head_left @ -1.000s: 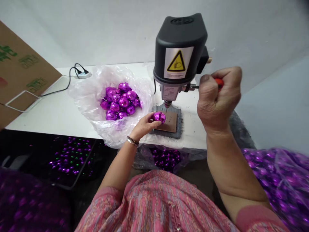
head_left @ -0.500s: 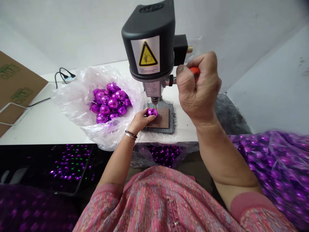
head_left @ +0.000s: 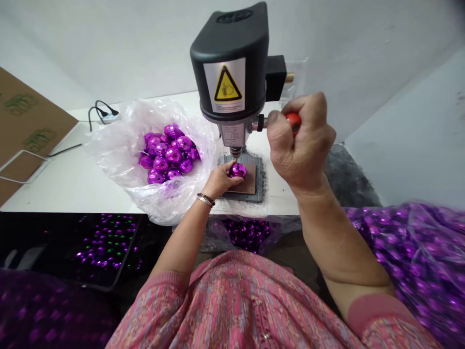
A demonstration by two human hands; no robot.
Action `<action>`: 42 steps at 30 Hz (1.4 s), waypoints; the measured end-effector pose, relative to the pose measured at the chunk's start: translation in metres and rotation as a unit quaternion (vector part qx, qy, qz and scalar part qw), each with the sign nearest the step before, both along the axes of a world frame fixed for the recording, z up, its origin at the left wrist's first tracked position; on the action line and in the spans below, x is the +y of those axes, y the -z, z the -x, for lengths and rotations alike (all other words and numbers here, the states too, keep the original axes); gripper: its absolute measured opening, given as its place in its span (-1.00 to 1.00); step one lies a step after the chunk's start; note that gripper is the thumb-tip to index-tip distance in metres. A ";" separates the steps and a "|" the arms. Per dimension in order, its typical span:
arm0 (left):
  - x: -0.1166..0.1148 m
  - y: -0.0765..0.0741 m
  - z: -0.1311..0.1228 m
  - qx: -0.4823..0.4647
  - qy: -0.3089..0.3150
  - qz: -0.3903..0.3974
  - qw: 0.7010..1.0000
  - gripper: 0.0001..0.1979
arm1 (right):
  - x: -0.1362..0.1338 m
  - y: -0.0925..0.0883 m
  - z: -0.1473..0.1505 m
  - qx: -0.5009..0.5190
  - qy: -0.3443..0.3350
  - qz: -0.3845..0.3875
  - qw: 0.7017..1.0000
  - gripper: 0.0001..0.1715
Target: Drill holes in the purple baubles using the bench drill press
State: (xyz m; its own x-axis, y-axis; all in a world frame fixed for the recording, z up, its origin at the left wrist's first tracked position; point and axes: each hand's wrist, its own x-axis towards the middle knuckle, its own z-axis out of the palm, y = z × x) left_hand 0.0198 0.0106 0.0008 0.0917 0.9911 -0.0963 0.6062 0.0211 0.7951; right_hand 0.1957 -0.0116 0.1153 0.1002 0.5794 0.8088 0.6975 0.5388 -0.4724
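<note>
My left hand pinches a shiny purple mirrored ball between thumb and fingers. The ball rests on a brown board lying on the grey base of a black drill press. Right above the ball points the thin drill bit; whether it has entered the ball I cannot tell. My right hand is wrapped round the red-knobbed lever on the machine's right side. Left of the press, an opened clear plastic bag holds several similar purple balls.
A cardboard box stands at the left end of the white table, near a plug strip with black cables. Dark shavings lie around the press base. Bagged purple balls fill the lower right, and more sit under the table edge.
My right hand has come down a little with the lever. My left hand and the ball have shifted slightly right, under the bit. The whole view has also moved slightly.
</note>
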 end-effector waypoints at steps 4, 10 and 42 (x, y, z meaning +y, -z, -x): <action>-0.001 0.004 0.001 -0.015 0.017 -0.021 1.000 -0.38 | -0.005 0.019 -0.003 -0.041 0.025 -0.043 0.998 -0.66; -0.002 0.012 0.002 -0.058 0.038 -0.034 0.997 -0.59 | -0.005 0.039 -0.007 -0.094 0.043 -0.135 0.985 -0.88; -0.007 0.007 0.002 -0.027 0.031 -0.021 0.999 -0.44 | 0.001 0.040 0.006 0.001 0.055 -0.176 0.983 -0.83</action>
